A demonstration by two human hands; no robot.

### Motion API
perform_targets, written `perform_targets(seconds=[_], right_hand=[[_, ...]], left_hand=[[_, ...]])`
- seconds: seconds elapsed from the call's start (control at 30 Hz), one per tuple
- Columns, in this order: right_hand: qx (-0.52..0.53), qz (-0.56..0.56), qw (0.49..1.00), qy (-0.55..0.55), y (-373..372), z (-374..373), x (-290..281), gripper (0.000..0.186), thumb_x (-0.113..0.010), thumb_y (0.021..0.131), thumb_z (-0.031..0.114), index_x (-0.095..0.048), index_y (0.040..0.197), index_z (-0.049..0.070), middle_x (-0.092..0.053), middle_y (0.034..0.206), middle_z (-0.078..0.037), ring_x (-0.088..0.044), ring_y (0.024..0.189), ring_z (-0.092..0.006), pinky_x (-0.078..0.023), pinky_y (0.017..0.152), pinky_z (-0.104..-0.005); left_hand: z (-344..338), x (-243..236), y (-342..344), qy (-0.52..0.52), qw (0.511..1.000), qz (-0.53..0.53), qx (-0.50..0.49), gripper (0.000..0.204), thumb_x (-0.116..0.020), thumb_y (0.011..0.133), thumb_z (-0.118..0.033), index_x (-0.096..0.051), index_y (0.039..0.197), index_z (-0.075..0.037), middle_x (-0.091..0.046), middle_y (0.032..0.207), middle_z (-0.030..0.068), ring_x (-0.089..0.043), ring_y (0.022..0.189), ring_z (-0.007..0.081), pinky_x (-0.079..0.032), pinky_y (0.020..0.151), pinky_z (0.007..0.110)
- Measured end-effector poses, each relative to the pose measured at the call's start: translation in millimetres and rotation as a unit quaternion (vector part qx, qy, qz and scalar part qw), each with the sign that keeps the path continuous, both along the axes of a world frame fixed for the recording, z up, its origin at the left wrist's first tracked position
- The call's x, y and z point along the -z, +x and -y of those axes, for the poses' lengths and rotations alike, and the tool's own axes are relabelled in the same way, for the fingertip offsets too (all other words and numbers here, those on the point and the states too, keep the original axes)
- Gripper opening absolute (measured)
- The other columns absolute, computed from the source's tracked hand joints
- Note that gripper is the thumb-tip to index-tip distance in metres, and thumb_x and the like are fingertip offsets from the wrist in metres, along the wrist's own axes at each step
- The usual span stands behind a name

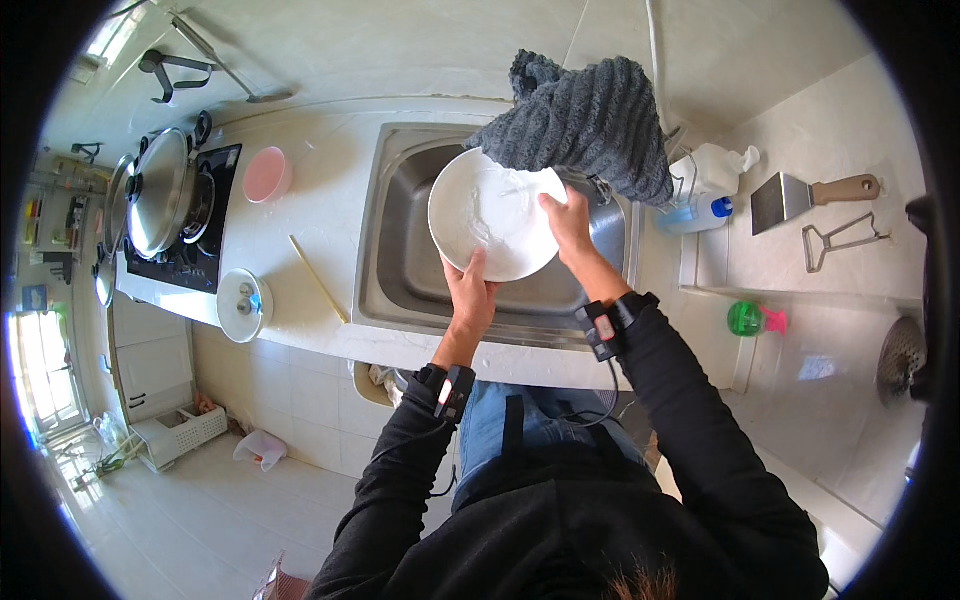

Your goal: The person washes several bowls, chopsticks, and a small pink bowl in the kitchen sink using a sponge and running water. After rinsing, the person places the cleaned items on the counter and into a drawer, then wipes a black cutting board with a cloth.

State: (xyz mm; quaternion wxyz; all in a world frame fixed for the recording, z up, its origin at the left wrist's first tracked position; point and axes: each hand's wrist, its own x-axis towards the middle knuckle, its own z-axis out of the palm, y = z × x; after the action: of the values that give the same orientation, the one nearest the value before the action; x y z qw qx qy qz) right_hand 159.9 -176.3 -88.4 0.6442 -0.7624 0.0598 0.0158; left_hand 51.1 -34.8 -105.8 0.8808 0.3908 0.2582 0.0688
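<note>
Over the steel sink (370, 240), a round white plate (480, 205) with a wet, glistening surface is gripped by both hands. My left hand (470, 285) holds its lower edge, thumb on top. My right hand (566, 225) grips its right edge, also with the thumb on the upper face. A dark grey ribbed cloth (590, 125) is above and behind the plate, close to its upper edge; what supports the cloth is hidden.
Left are a stove with lidded pans (160, 200), a pink bowl (265, 175), a white dish (240, 320) and a yellow chopstick (315, 275). Right are a blue-capped bottle (690, 215), a scraper (775, 200), a metal peeler-shaped tool (830, 248) and a green bottle (742, 318).
</note>
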Motion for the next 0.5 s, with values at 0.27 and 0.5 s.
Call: perform_targets(seconds=[0.27, 0.5], right_hand=[[-0.261, 0.233, 0.745, -0.568, -13, -40, 15, 0.08, -0.041, 0.094, 0.051, -0.02, 0.145, -0.006, -0.015, 0.151, -0.029, -0.014, 0.141, -0.0427, -0.008, 0.115, -0.0506], [-0.517, 0.263, 0.69, -0.433, -18, -25, 14, 0.066, -0.041, 0.096, 0.041, -0.022, 0.148, 0.005, -0.017, 0.155, -0.017, -0.012, 0.144, -0.0321, -0.008, 0.117, -0.0447]], left_hand=[[-8, -7, -3, -0.027, 0.997, -0.003, 0.075, 0.048, -0.042, 0.101, -0.035, -0.026, 0.143, -0.019, -0.041, 0.138, 0.0086, -0.051, 0.119, 0.0253, -0.056, 0.081, 0.042], [-20, -3, -3, -0.006, 0.996, 0.052, 0.073, 0.056, -0.034, 0.1, -0.05, -0.03, 0.143, -0.015, -0.044, 0.137, 0.0076, -0.05, 0.12, 0.0226, -0.05, 0.09, 0.037]])
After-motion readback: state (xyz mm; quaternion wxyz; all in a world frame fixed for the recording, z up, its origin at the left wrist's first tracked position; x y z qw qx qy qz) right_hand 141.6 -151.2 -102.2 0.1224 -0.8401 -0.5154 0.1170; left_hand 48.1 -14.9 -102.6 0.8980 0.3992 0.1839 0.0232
